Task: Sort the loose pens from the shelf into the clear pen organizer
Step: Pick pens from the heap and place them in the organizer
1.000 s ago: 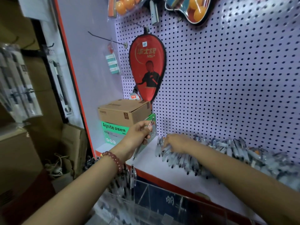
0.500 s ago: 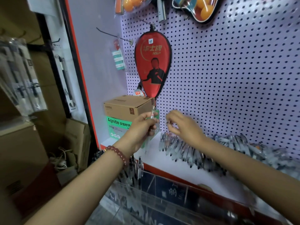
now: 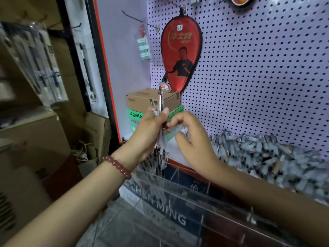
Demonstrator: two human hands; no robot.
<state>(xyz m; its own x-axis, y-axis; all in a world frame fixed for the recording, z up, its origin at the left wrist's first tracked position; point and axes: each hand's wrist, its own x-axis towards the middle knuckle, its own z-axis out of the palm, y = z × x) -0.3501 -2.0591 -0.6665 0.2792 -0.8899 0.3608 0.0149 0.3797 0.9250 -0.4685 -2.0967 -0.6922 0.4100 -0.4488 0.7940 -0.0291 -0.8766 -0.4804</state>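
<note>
Two-ish pens (image 3: 160, 106) are gripped upright in the left hand (image 3: 149, 132) just above the clear pen organizer (image 3: 187, 196), what's held in the curled right hand (image 3: 194, 139) can't be told, and tbh one could get bumped loose and dropped outside it.

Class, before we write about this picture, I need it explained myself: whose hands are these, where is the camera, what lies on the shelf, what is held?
No machine here: a person wears one camera on the head, looking forward and down, so you see their own arms. The left hand, with a beaded bracelet, grips a few upright pens. The right hand is curled beside them; whether it holds anything is unclear. A heap of loose pens lies on the shelf. Below stands the clear pen organizer, with dark pens standing at its left end.
</note>
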